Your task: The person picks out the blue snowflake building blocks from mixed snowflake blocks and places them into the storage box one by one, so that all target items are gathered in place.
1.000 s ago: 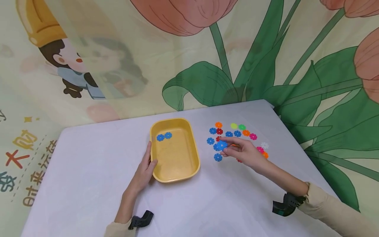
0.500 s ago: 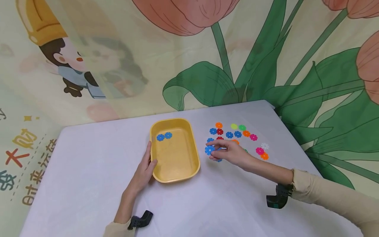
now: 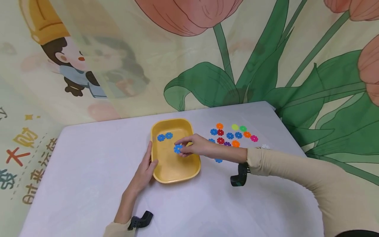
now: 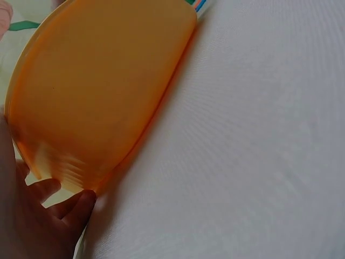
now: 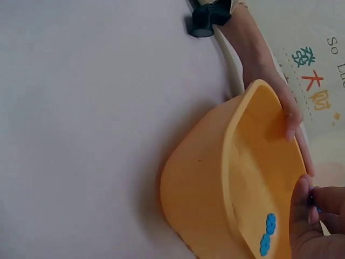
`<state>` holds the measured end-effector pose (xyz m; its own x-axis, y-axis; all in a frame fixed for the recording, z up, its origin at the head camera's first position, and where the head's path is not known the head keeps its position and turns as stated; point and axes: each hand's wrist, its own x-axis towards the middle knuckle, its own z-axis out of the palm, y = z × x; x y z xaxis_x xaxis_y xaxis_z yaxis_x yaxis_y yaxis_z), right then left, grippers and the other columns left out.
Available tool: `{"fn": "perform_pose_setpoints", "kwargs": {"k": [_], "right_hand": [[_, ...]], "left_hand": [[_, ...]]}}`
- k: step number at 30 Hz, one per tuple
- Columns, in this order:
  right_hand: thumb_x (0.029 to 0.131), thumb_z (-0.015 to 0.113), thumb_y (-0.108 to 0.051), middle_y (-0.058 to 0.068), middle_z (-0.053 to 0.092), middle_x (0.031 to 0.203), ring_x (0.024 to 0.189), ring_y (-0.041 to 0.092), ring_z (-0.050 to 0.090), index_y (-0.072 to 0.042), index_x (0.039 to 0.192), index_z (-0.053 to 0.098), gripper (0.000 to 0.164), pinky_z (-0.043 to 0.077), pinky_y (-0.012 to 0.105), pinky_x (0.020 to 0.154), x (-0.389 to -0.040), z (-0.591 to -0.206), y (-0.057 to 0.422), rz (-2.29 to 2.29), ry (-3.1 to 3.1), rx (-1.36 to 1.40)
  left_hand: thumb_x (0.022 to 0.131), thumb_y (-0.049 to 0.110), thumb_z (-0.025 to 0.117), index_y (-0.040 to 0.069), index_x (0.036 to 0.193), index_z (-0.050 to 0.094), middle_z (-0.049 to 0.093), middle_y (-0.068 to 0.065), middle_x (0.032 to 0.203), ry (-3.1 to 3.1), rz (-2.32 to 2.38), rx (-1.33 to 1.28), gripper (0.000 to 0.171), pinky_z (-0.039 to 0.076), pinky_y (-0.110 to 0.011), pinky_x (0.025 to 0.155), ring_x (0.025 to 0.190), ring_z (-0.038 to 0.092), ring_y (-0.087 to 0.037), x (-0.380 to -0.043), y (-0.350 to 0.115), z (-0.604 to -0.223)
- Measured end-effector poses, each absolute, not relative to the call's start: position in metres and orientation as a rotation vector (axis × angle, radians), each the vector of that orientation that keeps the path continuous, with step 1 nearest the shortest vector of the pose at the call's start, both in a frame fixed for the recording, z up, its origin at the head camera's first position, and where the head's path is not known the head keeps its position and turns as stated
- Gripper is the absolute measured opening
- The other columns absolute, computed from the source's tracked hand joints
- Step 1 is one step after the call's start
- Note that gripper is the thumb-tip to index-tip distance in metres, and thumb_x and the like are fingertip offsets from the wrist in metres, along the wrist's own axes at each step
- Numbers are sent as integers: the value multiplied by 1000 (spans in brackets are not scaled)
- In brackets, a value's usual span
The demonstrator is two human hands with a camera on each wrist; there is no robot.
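My left hand grips the left side of a yellow tray, thumb over the rim and fingers along the outer wall. The left wrist view shows those fingertips at the tray's outside. Over the tray's inside, my right hand pinches a blue notched snowflake disc between thumb and fingers. Two more blue discs lie side by side on the tray floor near its far left; the right wrist view shows this blue pair too.
Right of the tray, loose discs in blue, red, orange, green and pink lie on the white tablecloth. The right forearm hides some of them. A printed curtain hangs behind the table.
My right hand has moved left from the loose discs to above the tray, carrying the blue snowflake disc. The left hand and the tray have stayed in place.
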<state>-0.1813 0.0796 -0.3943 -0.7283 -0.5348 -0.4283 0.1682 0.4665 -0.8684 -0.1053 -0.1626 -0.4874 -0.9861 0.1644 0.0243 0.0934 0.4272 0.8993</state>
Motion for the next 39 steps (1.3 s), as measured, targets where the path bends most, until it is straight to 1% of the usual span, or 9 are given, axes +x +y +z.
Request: {"fn": "perform_pose_setpoints", "kwargs": {"k": [3,7,10,13,19,25,29,34,39], "right_hand": [[92,63,-8,9,68,92,93,24,72,-6,129,63,37,56,36,88,-190,-402,60,-1219,2055,-365],[91,64,-7,8,67,89,81,16,72,-3,127,64,36,57,23,77,-206,-409,36,-1087,2136,-476],[90,64,-4,11,68,89,79,19,73,1,126,63,36,58,24,76,-218,-408,21,-1042,2147,-518],[91,64,-4,13,70,90,80,21,73,3,126,62,36,58,26,77,-227,-410,10,-1023,2143,-530],[91,64,-6,7,65,86,74,10,68,2,126,63,36,54,15,72,-237,-419,-3,-957,2205,-585],[90,63,1,8,60,82,77,18,72,5,128,60,39,57,20,71,-241,-424,-7,-1040,2157,-516],[90,63,3,6,57,80,74,15,71,5,129,59,40,57,19,70,-242,-427,-6,-1056,2132,-497],[90,64,0,6,58,81,72,12,70,5,129,59,39,56,18,70,-244,-431,-8,-1030,2136,-535],[89,64,1,10,65,85,72,13,71,6,130,58,42,57,19,68,-245,-437,-9,-1028,2121,-532]], "left_hand": [[102,17,40,24,157,-2,5,-6,165,2591,1623,246,70,12,-1,104,151,15,-28,-105,-163,-489],[102,18,39,27,157,-3,5,-5,165,2581,1624,239,70,17,0,102,149,21,-29,-105,-163,-488],[102,17,39,28,157,-3,4,-3,165,2573,1639,239,70,18,1,101,149,24,-28,-106,-164,-487],[102,17,39,27,157,-3,3,-3,165,2568,1642,257,69,18,1,102,150,21,-27,-107,-165,-485],[102,16,39,25,157,-3,2,-4,165,2569,1640,276,70,16,1,103,150,16,-27,-106,-165,-485],[101,16,40,23,157,-2,4,-6,165,2577,1656,274,70,17,0,102,150,19,-29,-106,-165,-487],[102,18,39,25,157,-3,3,-4,165,2574,1638,256,70,17,0,103,150,17,-27,-105,-165,-487],[101,17,39,25,157,-4,3,-3,165,2583,1615,249,70,20,-12,110,150,17,-26,-105,-165,-485],[101,17,39,25,157,-4,3,-2,165,2581,1608,245,70,18,-22,115,151,13,-24,-105,-164,-483]]}}
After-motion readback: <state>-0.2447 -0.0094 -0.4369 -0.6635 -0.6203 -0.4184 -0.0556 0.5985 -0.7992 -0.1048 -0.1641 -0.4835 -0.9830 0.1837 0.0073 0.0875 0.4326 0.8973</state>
